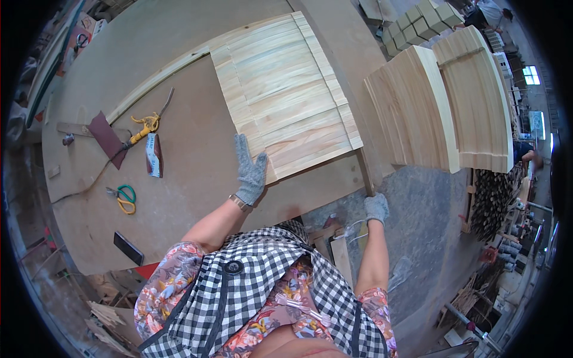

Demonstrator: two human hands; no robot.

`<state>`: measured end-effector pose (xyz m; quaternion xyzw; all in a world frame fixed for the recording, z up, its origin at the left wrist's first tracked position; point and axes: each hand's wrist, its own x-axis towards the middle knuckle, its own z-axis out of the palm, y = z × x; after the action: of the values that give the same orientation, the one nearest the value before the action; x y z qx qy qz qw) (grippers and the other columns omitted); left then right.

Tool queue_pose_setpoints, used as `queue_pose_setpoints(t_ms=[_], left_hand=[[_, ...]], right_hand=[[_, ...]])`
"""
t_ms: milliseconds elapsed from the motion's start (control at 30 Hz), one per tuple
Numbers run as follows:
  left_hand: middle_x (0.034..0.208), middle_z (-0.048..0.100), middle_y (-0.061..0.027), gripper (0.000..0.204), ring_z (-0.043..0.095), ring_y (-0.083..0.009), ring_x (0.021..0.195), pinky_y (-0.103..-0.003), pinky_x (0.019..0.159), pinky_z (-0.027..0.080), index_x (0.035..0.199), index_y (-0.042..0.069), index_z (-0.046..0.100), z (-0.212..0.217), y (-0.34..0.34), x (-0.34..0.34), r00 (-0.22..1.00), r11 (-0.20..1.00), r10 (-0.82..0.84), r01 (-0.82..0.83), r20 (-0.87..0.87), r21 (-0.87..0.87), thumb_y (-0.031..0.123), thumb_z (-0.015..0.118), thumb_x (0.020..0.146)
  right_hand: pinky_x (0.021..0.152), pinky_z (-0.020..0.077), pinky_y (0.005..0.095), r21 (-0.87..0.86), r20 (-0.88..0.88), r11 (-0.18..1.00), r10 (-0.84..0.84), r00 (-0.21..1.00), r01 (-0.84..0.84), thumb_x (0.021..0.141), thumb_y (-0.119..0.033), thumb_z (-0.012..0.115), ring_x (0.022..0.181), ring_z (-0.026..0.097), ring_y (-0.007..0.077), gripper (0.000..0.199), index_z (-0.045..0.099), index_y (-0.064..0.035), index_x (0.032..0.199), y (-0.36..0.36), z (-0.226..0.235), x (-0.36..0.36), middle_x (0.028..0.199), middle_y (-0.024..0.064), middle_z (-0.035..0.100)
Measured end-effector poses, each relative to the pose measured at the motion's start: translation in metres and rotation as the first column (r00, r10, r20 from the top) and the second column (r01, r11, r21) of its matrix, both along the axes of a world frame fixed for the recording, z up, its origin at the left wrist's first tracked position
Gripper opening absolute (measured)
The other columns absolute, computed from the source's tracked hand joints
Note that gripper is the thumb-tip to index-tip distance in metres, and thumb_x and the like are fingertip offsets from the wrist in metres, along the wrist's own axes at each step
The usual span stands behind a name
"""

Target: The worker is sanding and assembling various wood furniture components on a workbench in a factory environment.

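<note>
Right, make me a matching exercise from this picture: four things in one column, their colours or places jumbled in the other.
Things
1. scissors
2. phone
3. thin sheet
4. left hand

Colours or places
A. maroon
B. touching the pale wooden panel
C. green and yellow handles
D. black, near the table's edge

Pairs: 1-C, 2-D, 3-A, 4-B
</note>
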<state>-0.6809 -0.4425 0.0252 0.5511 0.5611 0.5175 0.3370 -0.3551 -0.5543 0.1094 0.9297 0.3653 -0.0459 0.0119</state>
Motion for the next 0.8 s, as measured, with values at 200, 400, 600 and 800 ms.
queue_pose_setpoints(t_ms=[200,400,600,800], left_hand=[[0.146,0.012,-0.0212,0.069,0.013,-0.0329,0.136,-0.037,0.111,0.012,0.140,0.000,0.017,0.006,0.012,-0.007,0.999,0.997,0.021,-0.019,-0.024,0.081,0.022,0.055,0.086],[0.146,0.013,-0.0203,0.071,0.013,-0.0322,0.136,-0.037,0.110,0.012,0.140,0.000,0.014,0.002,0.008,-0.040,0.996,0.997,-0.063,0.060,0.062,0.053,0.024,0.054,0.087],[0.147,0.015,-0.0171,0.066,0.016,-0.0297,0.135,-0.034,0.110,0.013,0.140,-0.001,0.013,0.027,0.019,-0.060,0.759,0.994,0.112,-0.097,0.641,-0.058,0.025,0.048,0.090],[0.145,0.018,-0.0187,0.063,0.017,-0.0289,0.135,-0.032,0.110,0.014,0.140,-0.002,0.014,0.012,0.053,-0.054,0.958,0.992,0.124,-0.113,0.258,-0.055,0.024,0.045,0.091]], right_hand=[[0.076,0.0479,0.0436,0.095,0.064,0.993,0.064,0.996,-0.070,0.069,-0.025,0.060,0.090,0.059,0.0379,0.031,0.067,-0.0049,0.092,0.007,-0.014,0.018,0.093,0.0216,0.062],[0.074,0.0477,0.0449,0.040,0.043,0.997,0.058,0.997,-0.060,0.069,-0.025,0.060,0.087,0.059,0.0392,0.030,0.067,-0.0035,0.088,0.010,-0.005,-0.002,0.091,0.0231,0.062],[0.079,0.0474,0.0435,0.043,0.048,0.999,0.028,0.998,-0.030,0.072,-0.020,0.051,0.092,0.059,0.0371,0.030,0.067,-0.0046,0.092,-0.031,-0.010,-0.003,0.095,0.0205,0.063],[0.079,0.0472,0.0432,0.048,0.018,0.999,-0.011,1.000,0.010,0.071,-0.020,0.052,0.091,0.059,0.0366,0.029,0.067,-0.0049,0.092,-0.025,0.018,-0.025,0.095,0.0207,0.062]])
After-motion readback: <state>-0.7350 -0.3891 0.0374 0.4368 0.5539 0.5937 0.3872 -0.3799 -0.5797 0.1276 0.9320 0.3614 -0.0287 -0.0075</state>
